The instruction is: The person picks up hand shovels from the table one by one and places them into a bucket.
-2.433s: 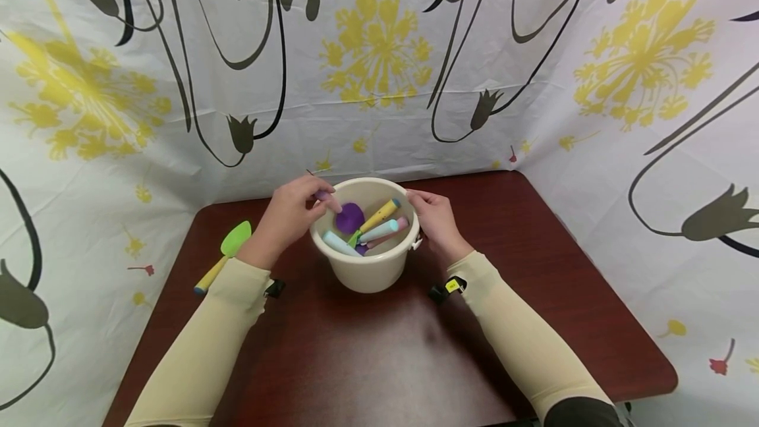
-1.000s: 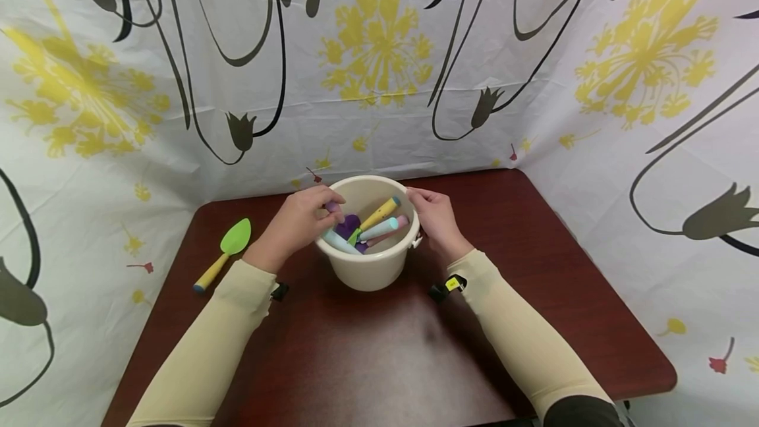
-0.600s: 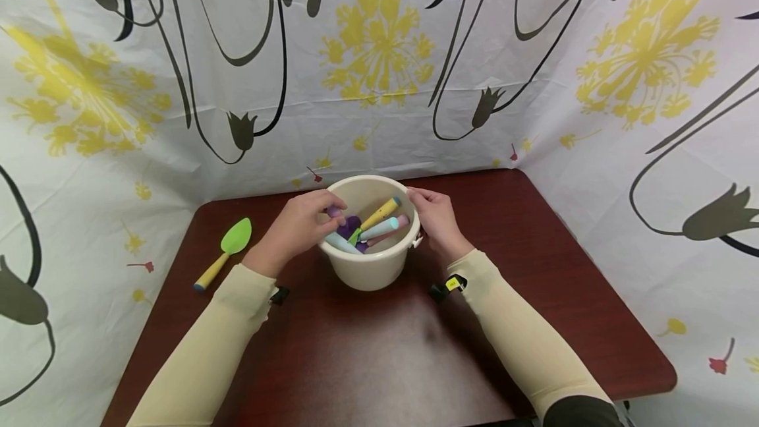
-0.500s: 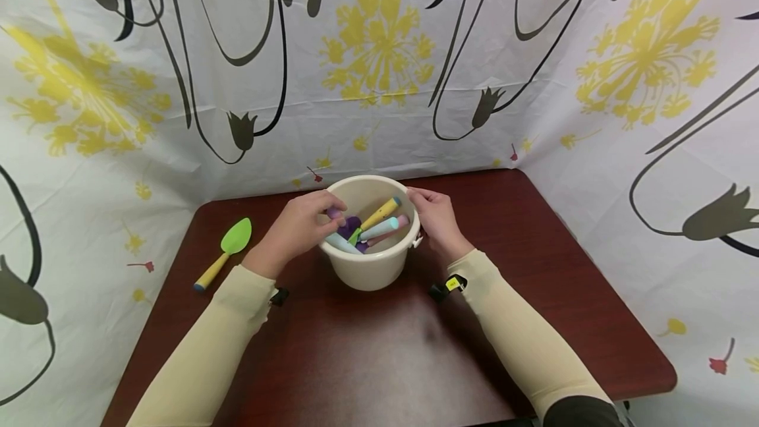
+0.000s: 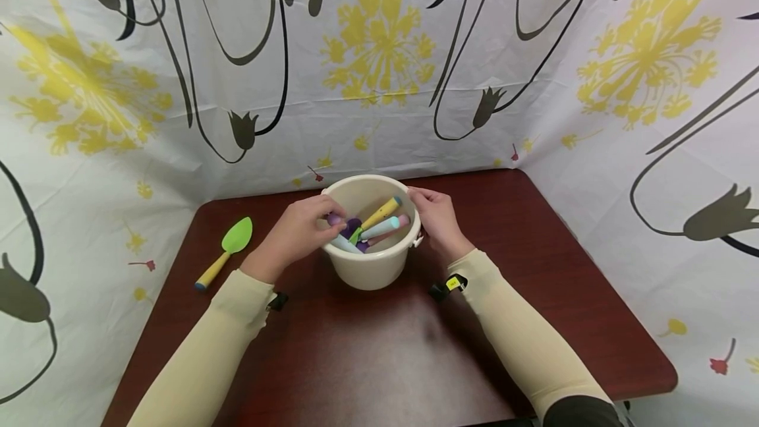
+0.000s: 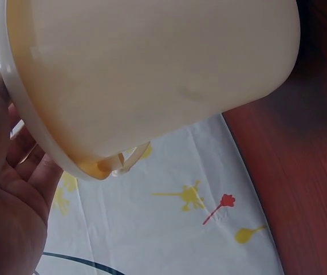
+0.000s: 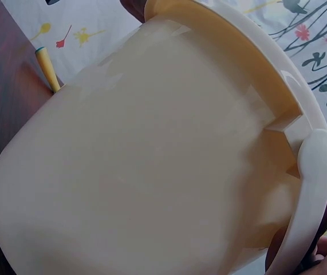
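Note:
A cream bucket (image 5: 367,275) stands upright on the dark red table, with several toy garden tools inside. My left hand (image 5: 299,229) reaches over its left rim and pinches the lavender end of a purple tool (image 5: 334,219), whose head is mostly hidden. At the right rim, my right hand (image 5: 435,216) grips the bucket between thumb and fingers. Beside the left hand in the bucket lie a yellow handle (image 5: 381,213), a light blue handle (image 5: 380,227) and another pale blue one (image 5: 344,243). The left wrist view shows the bucket's outer wall (image 6: 163,69) past my left palm.
A green trowel (image 5: 237,236) with a yellow handle lies on the table (image 5: 367,361) left of the bucket. A patterned white cloth (image 5: 379,137) hangs around the back and sides. The bucket's bail handle (image 7: 315,166) hangs at its right side.
My left hand has gone lower and further into the bucket with the purple tool, then settled near the left rim. The right hand keeps its hold.

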The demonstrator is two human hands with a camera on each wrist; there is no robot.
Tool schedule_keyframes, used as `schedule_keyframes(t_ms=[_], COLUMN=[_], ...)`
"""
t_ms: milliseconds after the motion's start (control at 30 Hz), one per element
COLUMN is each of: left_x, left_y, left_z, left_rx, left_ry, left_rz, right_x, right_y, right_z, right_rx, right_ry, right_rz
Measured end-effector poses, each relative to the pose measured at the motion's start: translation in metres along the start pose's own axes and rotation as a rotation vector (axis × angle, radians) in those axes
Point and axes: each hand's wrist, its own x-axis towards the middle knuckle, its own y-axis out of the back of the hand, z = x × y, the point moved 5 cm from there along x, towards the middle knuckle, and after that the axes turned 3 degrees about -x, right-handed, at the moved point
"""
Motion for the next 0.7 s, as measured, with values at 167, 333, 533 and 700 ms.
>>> schedule_keyframes(t_ms=[167, 333, 533, 700], left_x=[0.0005, 0.0001, -0.0005, -0.001], left_y=[-0.0006, -0.001, -0.0004, 0.0], left_z=[-0.0008, -0.0008, 0.001, 0.0022], left_rx=[0.012, 0.02, 0.033, 0.037], left_ry=[-0.019, -0.009, -0.002, -0.013], left_rz=[-0.011, -0.026, -0.03, -0.022], right_x=[-0.0003, -0.0007, 0.0007, 0.0012], right_y=[0.0001, 0.0001, -0.0002, -0.0006], right_z=[-0.0004, -0.001, -0.0002, 0.0004], right_rx=[-0.005, 0.002, 0.016, 0.019], right_ry=[-0.01, -0.013, -0.011, -0.011], right_rz=[-0.002, -0.003, 0.001, 0.0])
